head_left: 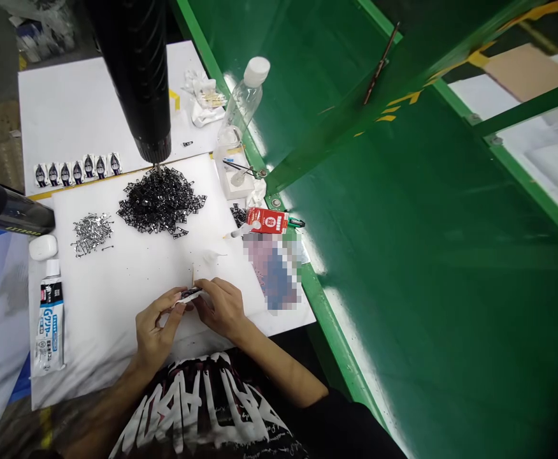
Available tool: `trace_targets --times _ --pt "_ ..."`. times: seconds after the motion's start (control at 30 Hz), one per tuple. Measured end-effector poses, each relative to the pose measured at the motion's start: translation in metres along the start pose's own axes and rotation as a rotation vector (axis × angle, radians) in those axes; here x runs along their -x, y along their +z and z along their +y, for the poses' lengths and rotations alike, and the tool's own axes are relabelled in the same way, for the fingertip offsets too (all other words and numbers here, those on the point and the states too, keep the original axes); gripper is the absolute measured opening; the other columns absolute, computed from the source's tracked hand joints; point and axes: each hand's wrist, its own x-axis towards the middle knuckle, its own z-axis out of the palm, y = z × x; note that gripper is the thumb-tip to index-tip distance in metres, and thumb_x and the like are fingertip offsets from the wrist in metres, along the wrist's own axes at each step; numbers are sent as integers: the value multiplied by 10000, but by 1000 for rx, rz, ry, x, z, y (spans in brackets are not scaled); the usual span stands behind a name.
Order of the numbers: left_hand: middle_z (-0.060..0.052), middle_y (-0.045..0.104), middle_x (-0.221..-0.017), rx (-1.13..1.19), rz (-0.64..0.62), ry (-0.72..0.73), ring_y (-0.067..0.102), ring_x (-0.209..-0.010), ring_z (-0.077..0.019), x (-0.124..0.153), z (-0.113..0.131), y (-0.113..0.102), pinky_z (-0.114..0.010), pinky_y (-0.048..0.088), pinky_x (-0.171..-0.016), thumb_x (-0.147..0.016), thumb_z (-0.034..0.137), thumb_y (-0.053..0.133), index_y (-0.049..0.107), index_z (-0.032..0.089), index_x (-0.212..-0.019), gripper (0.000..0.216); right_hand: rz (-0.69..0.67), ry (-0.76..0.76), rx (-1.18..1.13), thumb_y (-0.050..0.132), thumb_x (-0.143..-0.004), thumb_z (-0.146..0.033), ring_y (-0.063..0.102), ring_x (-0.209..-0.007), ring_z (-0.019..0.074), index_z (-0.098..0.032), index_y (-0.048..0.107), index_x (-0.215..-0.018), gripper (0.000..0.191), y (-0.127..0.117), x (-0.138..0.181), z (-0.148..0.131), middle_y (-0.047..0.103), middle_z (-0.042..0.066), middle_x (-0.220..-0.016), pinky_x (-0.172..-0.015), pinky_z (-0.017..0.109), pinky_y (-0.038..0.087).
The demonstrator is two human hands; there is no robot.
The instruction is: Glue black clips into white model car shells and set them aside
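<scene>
Close to my body, over the front of the white board (pixel 116 287), both my hands meet at a small black-and-white part (pixel 190 295). My left hand (pixel 157 325) pinches its left end between thumb and fingers. The fingers of my right hand (pixel 221 306) are closed at its right end. Beside those fingertips a thin pale stick (pixel 193 274) points up; which fingers hold it is hidden. Farther out on the board lie a heap of small black clips (pixel 159 201) and a smaller pile of silver metal pieces (pixel 92 233).
Several similar black-and-white parts (pixel 78 172) stand in a row at the back left. A glue tube (pixel 51 325) lies at left. A black screwdriver-like tool (pixel 140 83) hangs overhead. A clear bottle (pixel 243 102), a red box (pixel 267 220) and the green conveyor (pixel 403 255) are at right.
</scene>
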Motion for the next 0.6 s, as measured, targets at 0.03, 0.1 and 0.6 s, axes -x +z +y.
trace_targets --times 0.03,0.1,0.6 --pt "-102 909 -1091 -3 -3 -5 877 -726 -241 0 0 0 -317 757 -668 -961 243 801 843 202 -988 65 -1 0 -2 579 -1040 -123 565 -570 198 -253 587 -1230 230 0 1 0 672 12 -763 -494 355 486" --pt "-97 911 -1075 -16 -11 -18 876 -720 -244 0 1 0 -321 756 -666 -967 272 799 848 205 -982 84 -6 9 -7 575 -1034 -115 575 -577 193 -272 593 -1186 219 0 2 0 681 12 -784 -503 352 493" --pt "-97 910 -1078 -38 4 12 857 -661 -224 1 0 5 -299 729 -587 -982 247 782 843 209 -1032 87 -23 28 -43 589 -990 -98 566 -558 198 -290 542 -1203 290 2 7 3 723 9 -839 -503 342 475"
